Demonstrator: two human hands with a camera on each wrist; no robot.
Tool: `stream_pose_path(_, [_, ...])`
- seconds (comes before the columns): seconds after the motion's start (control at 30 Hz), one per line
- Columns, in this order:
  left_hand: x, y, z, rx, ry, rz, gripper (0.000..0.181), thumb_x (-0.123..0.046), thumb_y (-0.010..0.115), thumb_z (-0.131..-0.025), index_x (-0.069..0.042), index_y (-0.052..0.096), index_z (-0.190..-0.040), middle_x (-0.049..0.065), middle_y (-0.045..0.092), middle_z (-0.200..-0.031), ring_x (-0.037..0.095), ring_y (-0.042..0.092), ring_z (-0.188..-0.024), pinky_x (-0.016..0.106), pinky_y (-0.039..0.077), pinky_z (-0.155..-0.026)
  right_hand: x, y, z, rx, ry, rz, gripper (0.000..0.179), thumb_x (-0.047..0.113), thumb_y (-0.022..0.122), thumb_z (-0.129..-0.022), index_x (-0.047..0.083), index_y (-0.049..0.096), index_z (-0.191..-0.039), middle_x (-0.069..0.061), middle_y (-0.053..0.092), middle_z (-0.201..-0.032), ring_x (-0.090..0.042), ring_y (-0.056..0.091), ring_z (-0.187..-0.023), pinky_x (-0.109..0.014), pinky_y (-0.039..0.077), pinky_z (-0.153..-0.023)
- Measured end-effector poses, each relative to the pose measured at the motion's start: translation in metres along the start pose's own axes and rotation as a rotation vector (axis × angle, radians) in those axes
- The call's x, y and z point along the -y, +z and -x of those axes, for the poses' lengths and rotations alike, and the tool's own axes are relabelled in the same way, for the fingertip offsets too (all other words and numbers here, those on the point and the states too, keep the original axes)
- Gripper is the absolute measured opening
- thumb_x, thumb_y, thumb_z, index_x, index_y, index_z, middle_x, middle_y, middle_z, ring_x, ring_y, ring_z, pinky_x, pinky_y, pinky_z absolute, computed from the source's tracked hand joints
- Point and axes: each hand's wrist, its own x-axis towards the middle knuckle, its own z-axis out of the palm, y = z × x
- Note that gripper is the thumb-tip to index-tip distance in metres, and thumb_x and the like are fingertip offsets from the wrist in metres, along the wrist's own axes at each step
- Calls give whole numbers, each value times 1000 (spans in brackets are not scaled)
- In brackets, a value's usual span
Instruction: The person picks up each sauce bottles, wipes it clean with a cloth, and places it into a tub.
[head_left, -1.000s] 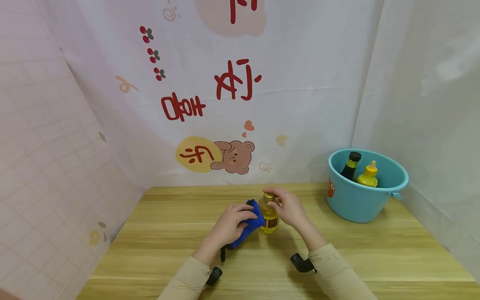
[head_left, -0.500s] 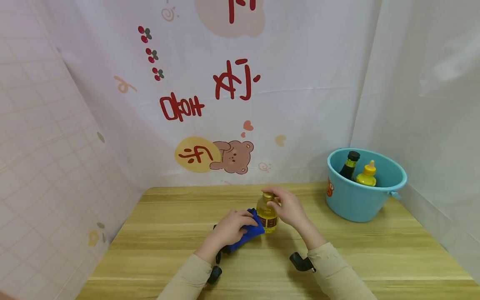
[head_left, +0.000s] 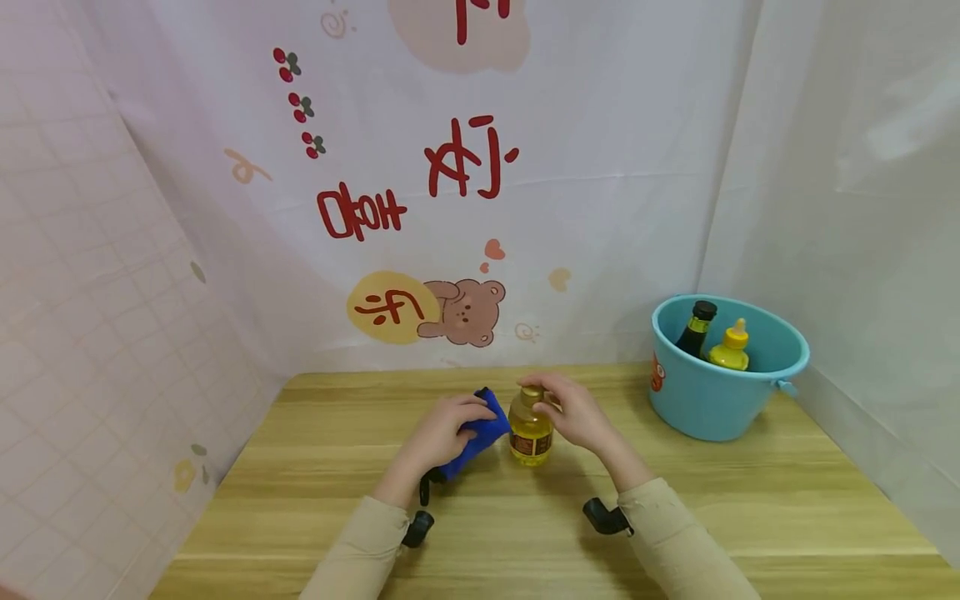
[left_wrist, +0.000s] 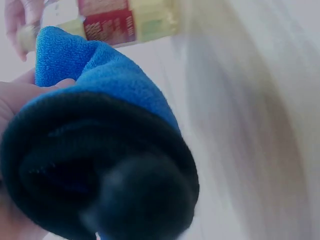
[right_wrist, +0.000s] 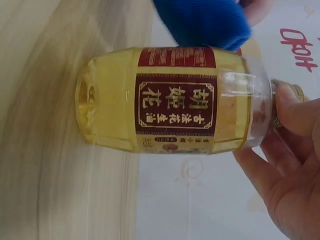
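Note:
My right hand (head_left: 573, 412) grips the cap and neck of a small bottle of yellow cooking oil (head_left: 530, 433), which stands upright on the table. Its dark red label (right_wrist: 176, 104) with gold characters shows in the right wrist view. On the bottle's left, my left hand (head_left: 446, 433) holds a folded blue towel (head_left: 480, 442) with black trim. One end of the towel comes right up to the bottle's side. In the left wrist view the towel (left_wrist: 120, 75) is bunched, its black edge (left_wrist: 100, 110) curling toward the camera, and most of the left fingers are hidden.
A light blue bucket (head_left: 693, 404) stands at the right rear of the wooden table (head_left: 360, 400). Inside are a dark bottle with a black cap (head_left: 697, 329) and a yellow squeeze bottle (head_left: 730, 350). A printed white curtain (head_left: 600, 208) hangs behind the table.
My left hand first slid down along the bottle with the towel, then went back up and left, so the towel overlaps the bottle less. My right hand keeps its hold on the cap.

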Motion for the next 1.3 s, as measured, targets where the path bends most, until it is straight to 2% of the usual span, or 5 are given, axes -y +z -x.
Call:
stream_pose_path(0.17, [-2,-16,-2,-68,12,50,37,7,71,-85,-12,73,-117,10,64,-127,33,59,-119,47,47,-99,-5,-1,0,37,-9,-57,39,-2,66,-91,9,63,-128,-9,62,-127,-33,60,-116,-51,51,-93])
stream_pose_path(0.37, [-10,-24,-8,-115,49,67,36,4,71,-87,-14,73,-118,8,62,-132,31,56,-122,47,46,-101,-8,-3,-1,64,-37,-120,38,-2,64,-93,10,63,-128,-9,62,-128,-33,58,-119,-51,49,-95])
stream_pose_path(0.7, [-17,-15,-17,-81,135,89,35,6,72,-86,-14,74,-115,10,62,-132,33,55,-122,49,45,-101,-11,-3,1,61,-70,-131,39,-3,65,-92,12,65,-128,-8,63,-127,-32,58,-118,-49,51,-94])
stream_pose_path(1.3, [-11,-6,-3,-49,104,100,33,5,71,-86,-14,74,-114,8,62,-131,31,56,-122,47,46,-101,-10,-4,0,74,-50,-129,38,-2,65,-92,10,65,-128,-7,63,-128,-31,59,-118,-50,51,-94])
